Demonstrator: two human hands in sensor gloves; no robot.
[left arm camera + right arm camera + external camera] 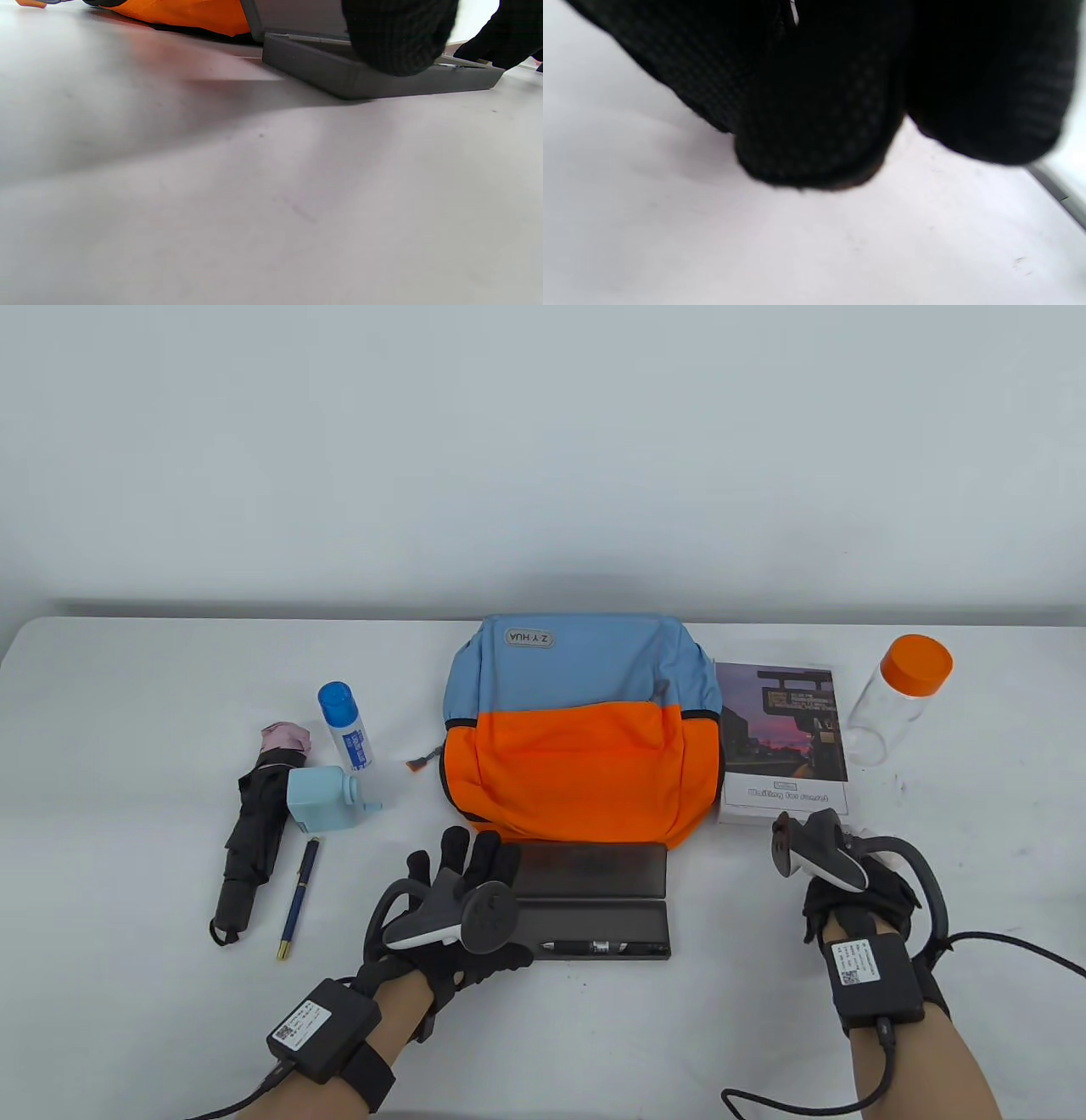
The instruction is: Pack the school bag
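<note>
1. Two gloved hands low on the white table (127,687). Left hand (458,899) at approx 7 o'clock from table centre, right hand (857,891) at approx 4 o'clock.
2. Left hand: fingers (475,853) spread apart & stretched flat, tips over the left end of the open dark pencil case (594,899). In the left wrist view a fingertip (398,38) rests on the case's tray edge (382,80).
3. Right hand: fingers curled together under the palm, gripping nothing visible; resting on the table just below the book's (780,738) near corner. Right wrist view is blurry, only dark glove (818,106) over the tabletop.
4. School bag (577,721), blue top & orange pocket, lies flat at centre, logo end at 12 o'clock. Whether it is zipped, can't tell.
5. Pencil case sits at 6 o'clock of the bag, touching its orange edge; lid laid back, a pen (594,947) in the near tray.
6. Book at 3 o'clock of the bag, just beside it; clear jar w/ orange lid (899,691) further right, tilted.
7. At 9 o'clock of the bag: blue-capped bottle (344,725), light-blue sharpener-like box (322,797), folded black umbrella (254,831), blue pen (299,899).
</note>
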